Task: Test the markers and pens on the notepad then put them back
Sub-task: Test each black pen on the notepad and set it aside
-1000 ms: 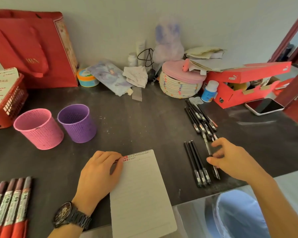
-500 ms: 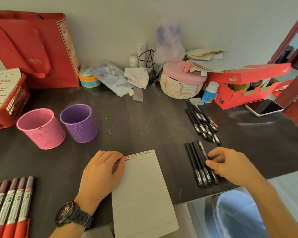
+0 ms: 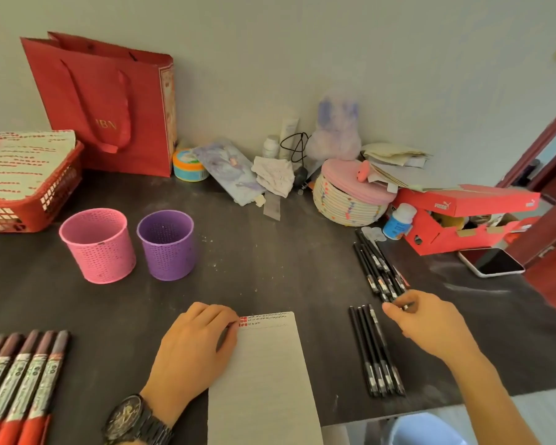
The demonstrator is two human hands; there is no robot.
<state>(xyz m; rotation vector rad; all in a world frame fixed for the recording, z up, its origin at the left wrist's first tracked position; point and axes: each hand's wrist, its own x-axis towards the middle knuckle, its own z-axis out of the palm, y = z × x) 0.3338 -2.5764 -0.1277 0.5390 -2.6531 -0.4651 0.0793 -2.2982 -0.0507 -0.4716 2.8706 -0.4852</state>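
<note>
The lined notepad lies at the table's front edge. My left hand, with a wristwatch, rests on its upper left corner with relaxed fingers. A row of several black pens lies right of the notepad. Beyond it lies a loose pile of black pens. My right hand is at the near end of that pile, and its fingertips pinch the end of one black pen. Several red markers with dark caps lie at the lower left. A pink cup and a purple cup stand empty behind the notepad.
A red basket and red paper bag stand at the back left. Jars, cloth and a woven pink-lidded basket line the wall. A red shoebox and a phone sit at the right. A blue bin stands below the table edge.
My right hand set a black pen into the near row, then moved away from me to the far pile and pinched another pen's end. My left hand stayed on the notepad.
</note>
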